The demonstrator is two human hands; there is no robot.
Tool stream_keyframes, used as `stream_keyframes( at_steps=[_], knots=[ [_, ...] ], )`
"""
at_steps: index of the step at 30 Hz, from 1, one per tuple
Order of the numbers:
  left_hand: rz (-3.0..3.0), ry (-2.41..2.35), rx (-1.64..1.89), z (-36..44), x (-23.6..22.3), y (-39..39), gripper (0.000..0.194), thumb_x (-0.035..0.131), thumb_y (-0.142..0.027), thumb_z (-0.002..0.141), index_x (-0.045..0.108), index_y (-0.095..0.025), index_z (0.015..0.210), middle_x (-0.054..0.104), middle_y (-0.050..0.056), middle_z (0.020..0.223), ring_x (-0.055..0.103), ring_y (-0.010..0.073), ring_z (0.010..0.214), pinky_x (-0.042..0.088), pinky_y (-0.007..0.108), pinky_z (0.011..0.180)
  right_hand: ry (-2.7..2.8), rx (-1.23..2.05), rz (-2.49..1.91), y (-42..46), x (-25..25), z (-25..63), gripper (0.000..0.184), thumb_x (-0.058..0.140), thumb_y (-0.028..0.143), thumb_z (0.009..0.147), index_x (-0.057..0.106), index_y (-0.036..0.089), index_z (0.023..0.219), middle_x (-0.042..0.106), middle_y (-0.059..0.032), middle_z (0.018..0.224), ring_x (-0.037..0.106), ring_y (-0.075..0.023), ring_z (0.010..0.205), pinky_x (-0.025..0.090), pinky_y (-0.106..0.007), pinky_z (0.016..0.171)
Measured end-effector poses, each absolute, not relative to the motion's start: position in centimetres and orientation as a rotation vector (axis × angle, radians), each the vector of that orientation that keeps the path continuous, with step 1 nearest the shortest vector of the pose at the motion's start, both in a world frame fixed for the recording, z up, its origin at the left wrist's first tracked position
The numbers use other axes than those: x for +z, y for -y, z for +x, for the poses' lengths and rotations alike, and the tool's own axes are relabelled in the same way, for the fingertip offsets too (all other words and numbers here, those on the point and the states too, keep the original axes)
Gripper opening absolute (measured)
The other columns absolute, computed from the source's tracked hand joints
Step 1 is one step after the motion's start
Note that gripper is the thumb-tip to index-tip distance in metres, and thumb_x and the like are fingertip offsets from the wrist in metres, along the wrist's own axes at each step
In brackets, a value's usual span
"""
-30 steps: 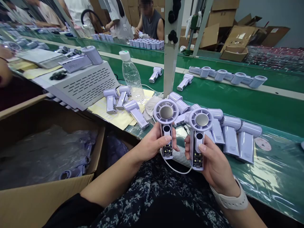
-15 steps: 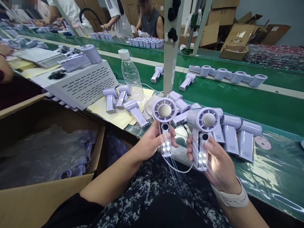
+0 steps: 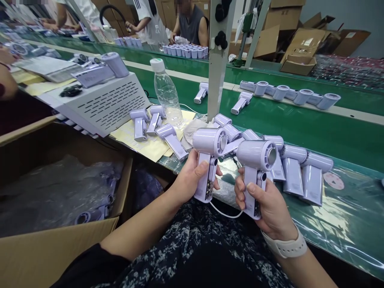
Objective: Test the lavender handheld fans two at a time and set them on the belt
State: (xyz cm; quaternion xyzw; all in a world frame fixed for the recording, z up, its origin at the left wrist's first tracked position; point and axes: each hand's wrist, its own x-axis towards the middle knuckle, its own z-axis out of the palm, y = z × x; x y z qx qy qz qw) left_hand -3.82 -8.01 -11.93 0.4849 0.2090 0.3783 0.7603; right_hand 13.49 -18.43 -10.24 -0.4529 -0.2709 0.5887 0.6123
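Wrapped the left hand [image 3: 193,176] snugly round one fan [image 3: 206,143] and the right hand [image 3: 270,204] round a second fan [image 3: 252,154], by the green table [image 3: 354,212]'s near edge. Risked snagging the white cable [image 3: 228,217] below when lifting, or bumping the tabletop fans [image 3: 292,174] rightward when swinging.

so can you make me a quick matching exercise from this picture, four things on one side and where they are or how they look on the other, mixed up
Things
1. left hand
2. bottle
3. wristband
4. round sticker

Places and states
A. white, around the wrist of the right hand
B. pinkish, to the right of the row of fans
C. gripping a fan
D. clear, with a pale cap

Right pairs: 1-C, 2-D, 3-A, 4-B
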Motion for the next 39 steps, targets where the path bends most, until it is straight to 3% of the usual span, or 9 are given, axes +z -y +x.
stream_keyframes(
  at_steps=[3,8,27,34,39],
  knots=[
    [1.01,-0.418,0.797,-3.8,-12.0,8.2,0.048,0.066,-0.059,0.093,0.039,-0.023,0.11,0.075,0.001,0.086,0.071,0.0156,0.056,0.053,0.025,0.05,0.646,1.384,-1.014,18.4,-10.1,13.4,0.046,0.089,0.047,0.079,0.069,0.02,0.111,0.063,0.0017,0.077,0.056,-0.011,0.056,0.049,-0.022,0.048],
    [0.975,-0.415,0.768,-3.8,-11.8,8.4,0.044,0.065,-0.055,0.092,0.038,-0.024,0.108,0.076,0.002,0.087,0.072,0.0163,0.056,0.051,0.025,0.051,0.608,1.405,-0.978,18.2,-10.1,13.1,0.049,0.067,0.062,0.092,0.073,0.017,0.112,0.065,-0.0031,0.078,0.058,-0.0136,0.054,0.05,-0.025,0.046],
    [0.957,-0.498,0.758,-3.6,-11.8,8.6,0.046,0.068,-0.054,0.089,0.037,-0.024,0.107,0.075,0.001,0.084,0.07,0.0169,0.054,0.051,0.026,0.049,0.534,1.466,-0.903,18.3,-10.0,13.4,0.042,0.067,0.053,0.09,0.076,0.019,0.114,0.07,-0.0069,0.082,0.06,-0.0175,0.059,0.051,-0.027,0.047],
    [0.921,-0.513,0.835,-3.6,-11.9,8.5,0.042,0.069,-0.052,0.088,0.05,-0.02,0.107,0.076,0.003,0.085,0.071,0.0172,0.056,0.051,0.024,0.048,0.569,1.524,-0.925,18.1,-9.8,13.5,0.069,0.054,0.081,0.089,0.078,0.017,0.099,0.073,-0.0087,0.078,0.059,-0.0157,0.049,0.049,-0.027,0.045],
    [0.868,-0.506,0.848,-5.2,-11.0,9.3,0.045,0.072,-0.055,0.086,0.06,-0.014,0.099,0.076,0.008,0.084,0.072,0.0176,0.059,0.054,0.025,0.052,0.494,1.602,-0.943,18.0,-10.0,13.6,0.047,0.059,0.058,0.087,0.08,0.016,0.089,0.075,-0.0101,0.075,0.059,-0.0166,0.045,0.05,-0.028,0.043]
  ],
)
